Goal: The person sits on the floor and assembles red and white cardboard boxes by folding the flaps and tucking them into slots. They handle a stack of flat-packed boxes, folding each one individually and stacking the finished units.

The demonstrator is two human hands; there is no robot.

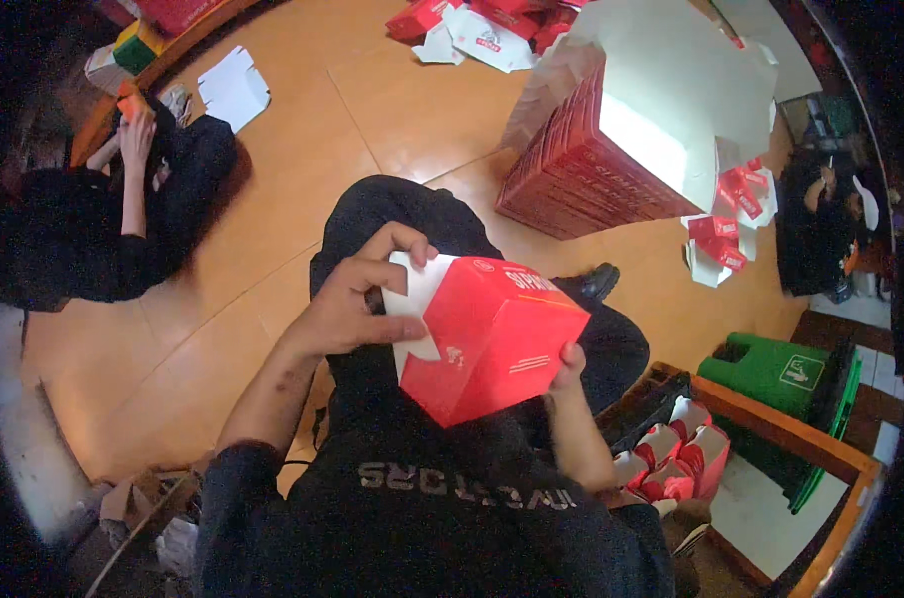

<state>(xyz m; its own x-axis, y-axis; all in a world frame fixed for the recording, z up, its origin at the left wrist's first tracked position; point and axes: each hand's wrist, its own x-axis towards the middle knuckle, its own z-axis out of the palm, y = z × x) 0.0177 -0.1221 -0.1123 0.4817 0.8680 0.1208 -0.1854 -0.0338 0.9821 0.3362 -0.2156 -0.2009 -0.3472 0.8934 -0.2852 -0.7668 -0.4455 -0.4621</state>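
Note:
A red cardboard box (502, 344) with white print is tilted above my lap, between both hands. My left hand (367, 299) pinches its white end flap (419, 284), thumb on one side and fingers curled over the edge. At the right, my right hand (568, 371) grips the lower corner of the box; most of its fingers are hidden behind the cardboard. Close beyond the box rises a tall stack of flat red and white box blanks (597, 164), standing on the floor.
Folded red boxes (671, 458) sit in a pile by my right elbow. More red and white boxes (487, 35) lie at the back. A green bin (771, 374) stands at right beside a wooden frame (771, 429). At left another person (123, 199) holds an orange piece.

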